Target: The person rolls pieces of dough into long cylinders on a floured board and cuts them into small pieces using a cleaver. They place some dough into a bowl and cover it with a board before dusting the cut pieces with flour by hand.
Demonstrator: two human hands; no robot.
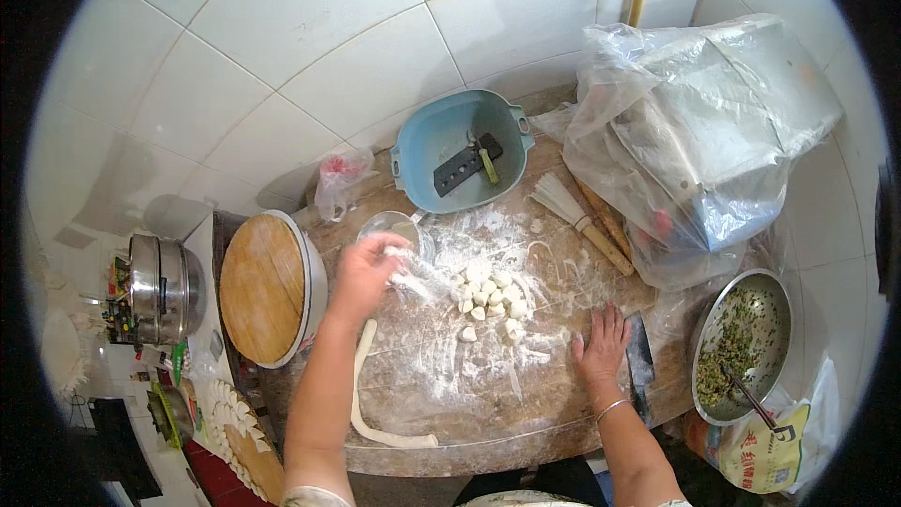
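My left hand (364,274) is raised over the board beside a clear bowl (402,228). Its fingers are spread and loosely bent, and a blurred streak of white flour (420,280) trails from them toward the small cut dough pieces (488,292). These pieces lie heaped in flour at the middle of the wooden board (404,385). A long dough rope (361,385) curves below my left forearm. My right hand (603,347) rests flat on the board with fingers stretched out and nothing in it. Just right of it lies a dark-bladed cleaver (640,357).
A blue basin (410,145) holding a grater stands at the back. A brush (584,225) and rolling pin (603,218) lie near a plastic-covered box (723,122). At right is a metal bowl of chopped filling (727,347); at left, a pot with a wooden lid (265,289).
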